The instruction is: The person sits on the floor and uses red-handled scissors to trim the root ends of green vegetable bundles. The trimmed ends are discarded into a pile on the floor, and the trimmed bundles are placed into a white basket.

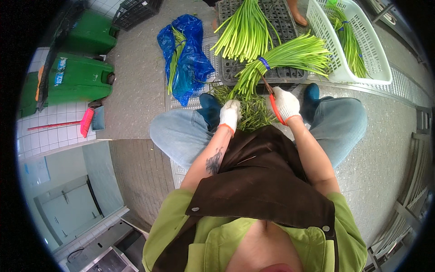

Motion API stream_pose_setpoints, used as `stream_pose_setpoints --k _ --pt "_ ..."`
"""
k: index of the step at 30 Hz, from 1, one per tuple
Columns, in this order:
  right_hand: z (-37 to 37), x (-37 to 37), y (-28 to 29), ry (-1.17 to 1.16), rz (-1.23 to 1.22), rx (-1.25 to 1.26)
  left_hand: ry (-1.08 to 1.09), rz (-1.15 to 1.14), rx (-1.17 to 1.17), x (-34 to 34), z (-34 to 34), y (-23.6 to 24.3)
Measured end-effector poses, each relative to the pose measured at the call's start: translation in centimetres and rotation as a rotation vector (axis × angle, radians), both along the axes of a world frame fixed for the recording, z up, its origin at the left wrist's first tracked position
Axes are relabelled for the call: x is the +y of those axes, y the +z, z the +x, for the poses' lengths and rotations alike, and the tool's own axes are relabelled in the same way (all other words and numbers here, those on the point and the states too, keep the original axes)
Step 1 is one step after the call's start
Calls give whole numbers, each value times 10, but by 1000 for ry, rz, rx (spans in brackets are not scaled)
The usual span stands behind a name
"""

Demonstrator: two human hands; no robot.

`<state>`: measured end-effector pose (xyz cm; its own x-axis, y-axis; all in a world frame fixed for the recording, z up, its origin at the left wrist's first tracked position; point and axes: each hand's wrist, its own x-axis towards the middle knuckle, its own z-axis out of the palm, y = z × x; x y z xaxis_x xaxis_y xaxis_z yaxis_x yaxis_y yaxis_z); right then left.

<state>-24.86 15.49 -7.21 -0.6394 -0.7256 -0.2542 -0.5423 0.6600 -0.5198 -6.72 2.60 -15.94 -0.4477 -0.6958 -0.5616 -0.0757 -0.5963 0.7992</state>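
White basket (326, 27) holds green stalks (349, 38)

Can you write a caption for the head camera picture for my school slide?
Gloved left hand steadies a bundle of green stalks while the right hand cuts with orange-handled scissors over a dark crate.

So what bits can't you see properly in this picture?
- Scissor blades: head view, buried among the stems of the banded bundle, so open or closed is unclear.
- Left hand: its glove hides the fingers, and the stems it grips blend into the cut pile.
- White basket: far end cut off by the dark rim.
- Blue bag: folds hide most of its contents.
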Motion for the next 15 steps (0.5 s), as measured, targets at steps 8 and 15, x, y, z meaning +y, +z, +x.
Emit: stream_pose_setpoints --k 8,15 --pt "1 -3 2 43 0 12 -621 -514 -390 18 39 6" --pt "-2 1 -7 91 -34 51 -157 -62 -294 29 -6 28"
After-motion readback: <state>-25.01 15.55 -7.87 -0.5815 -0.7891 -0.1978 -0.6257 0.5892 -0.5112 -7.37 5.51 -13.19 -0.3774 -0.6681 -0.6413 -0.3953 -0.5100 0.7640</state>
